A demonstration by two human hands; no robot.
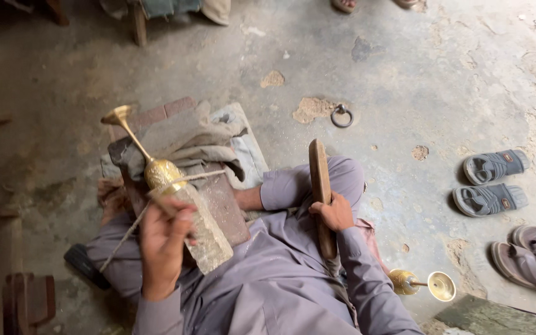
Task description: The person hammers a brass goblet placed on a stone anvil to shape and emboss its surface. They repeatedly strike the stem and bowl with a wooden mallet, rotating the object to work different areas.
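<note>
left hand [161, 245] clenched on brass goblet [156, 167] in rough block; right hand [335, 214] grasping wooden paddle [319, 180]. second goblet [420, 283], sandals [490, 183], iron ring [342, 115] on floor.

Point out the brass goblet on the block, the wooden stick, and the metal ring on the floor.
Brass goblet on the block [156, 169]: head view, on its engraved cup.
Wooden stick [319, 170]: head view, on its upper shaft.
Metal ring [342, 116]: head view, on its rim.
</note>
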